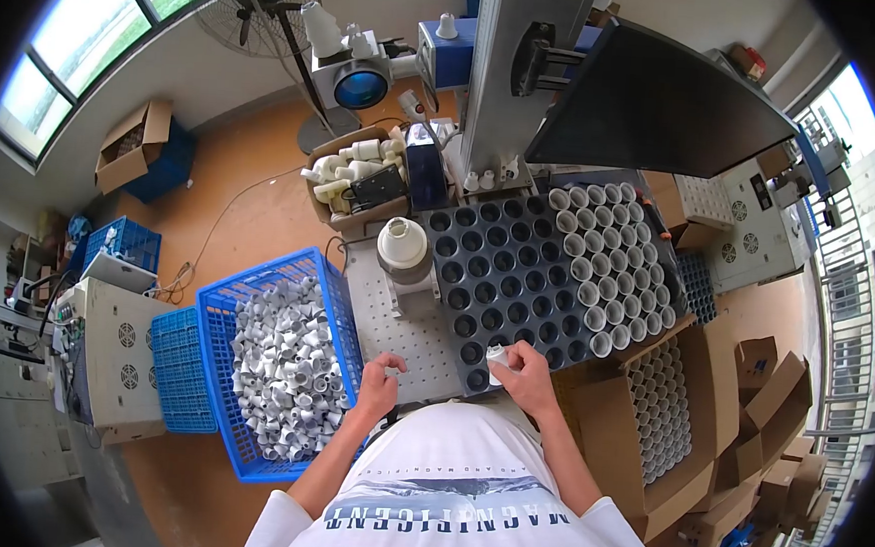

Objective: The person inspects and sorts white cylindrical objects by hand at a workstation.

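My right hand (526, 373) is closed on a small white cup-shaped part (497, 360) at the near left corner of a black tray (466, 325) with round holes. White parts (605, 288) stand in the right-hand columns of that tray, while the holes on its left side hold none. Over the near edge of the perforated metal plate (393, 343), my left hand (383, 380) has its fingers curled, its fingertips near each other; no object shows in it. A larger white part (402, 243) sits on a fixture on the plate.
A blue basket (214, 360) full of loose white parts stands at the left. On the right is a cardboard box (609, 424) with more parts. Behind are a carton of fittings (361, 209), a metal column (518, 78), a lens (361, 86) and a dark monitor (658, 107).
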Demonstrator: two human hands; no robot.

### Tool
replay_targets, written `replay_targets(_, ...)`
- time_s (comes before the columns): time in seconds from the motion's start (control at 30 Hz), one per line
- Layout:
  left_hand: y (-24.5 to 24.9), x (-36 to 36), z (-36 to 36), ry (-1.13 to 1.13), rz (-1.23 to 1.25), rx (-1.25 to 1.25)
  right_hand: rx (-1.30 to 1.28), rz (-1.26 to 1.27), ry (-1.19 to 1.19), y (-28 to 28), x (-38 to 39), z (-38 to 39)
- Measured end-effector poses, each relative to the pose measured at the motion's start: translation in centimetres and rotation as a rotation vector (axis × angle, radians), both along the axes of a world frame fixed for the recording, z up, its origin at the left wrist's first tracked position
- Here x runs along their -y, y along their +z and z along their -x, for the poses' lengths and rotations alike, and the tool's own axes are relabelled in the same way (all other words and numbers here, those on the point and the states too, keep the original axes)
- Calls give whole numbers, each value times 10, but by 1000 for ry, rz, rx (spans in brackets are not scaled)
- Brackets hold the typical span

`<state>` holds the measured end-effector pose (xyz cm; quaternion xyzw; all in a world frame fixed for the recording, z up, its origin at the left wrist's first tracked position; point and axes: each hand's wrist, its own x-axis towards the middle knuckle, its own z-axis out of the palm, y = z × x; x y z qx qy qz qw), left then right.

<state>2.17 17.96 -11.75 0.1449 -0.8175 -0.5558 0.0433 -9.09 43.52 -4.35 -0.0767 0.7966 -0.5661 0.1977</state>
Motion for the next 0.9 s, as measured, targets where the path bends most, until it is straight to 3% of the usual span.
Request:
replay_targets(0.23,1,-1,4,-13,13,-14,-3,-9,-1,0,-2,2)
replay_targets(0.53,21,35,40,149,39,-129,-12,-34,0,-3,-7,2)
replay_targets(0.73,58,80,89,254,43,-380,-6,-48,17,-7,-11,1)
replay_targets(0.9,104,85,146,213,86,-577,-80,-60,8,-13,-13,7)
